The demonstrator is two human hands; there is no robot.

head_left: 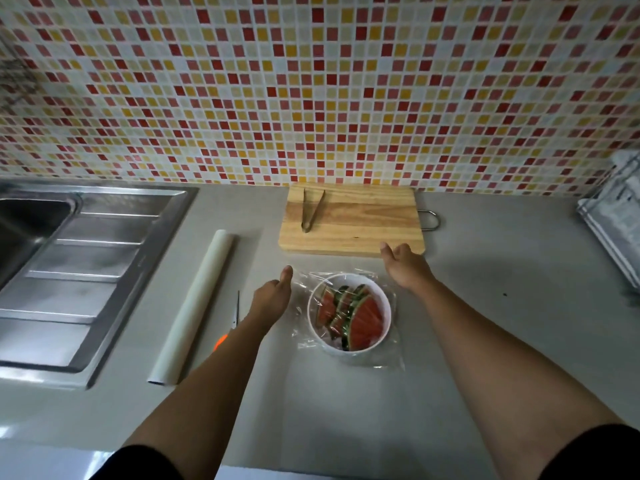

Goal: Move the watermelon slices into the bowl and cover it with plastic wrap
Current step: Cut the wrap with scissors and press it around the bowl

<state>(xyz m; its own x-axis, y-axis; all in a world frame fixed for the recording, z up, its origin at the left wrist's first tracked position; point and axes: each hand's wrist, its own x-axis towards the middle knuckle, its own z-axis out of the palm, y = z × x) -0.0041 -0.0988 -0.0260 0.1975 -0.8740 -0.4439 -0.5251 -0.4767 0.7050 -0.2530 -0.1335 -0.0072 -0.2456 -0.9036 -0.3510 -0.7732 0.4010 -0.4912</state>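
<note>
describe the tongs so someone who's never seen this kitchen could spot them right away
Find the wooden cutting board against the tiled wall, behind the white bowl. The tongs lie on the board's left part, hinge toward the person, arms spreading toward the wall. They are the only thing on the board, a thin dark metal V.

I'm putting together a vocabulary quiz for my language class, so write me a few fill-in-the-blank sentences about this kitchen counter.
1. The watermelon slices lie in a white ____.
2. The tongs rest on the wooden cutting ____.
3. The roll of plastic wrap lies between the scissors and the steel ____.

Missing words: bowl; board; sink.
</note>
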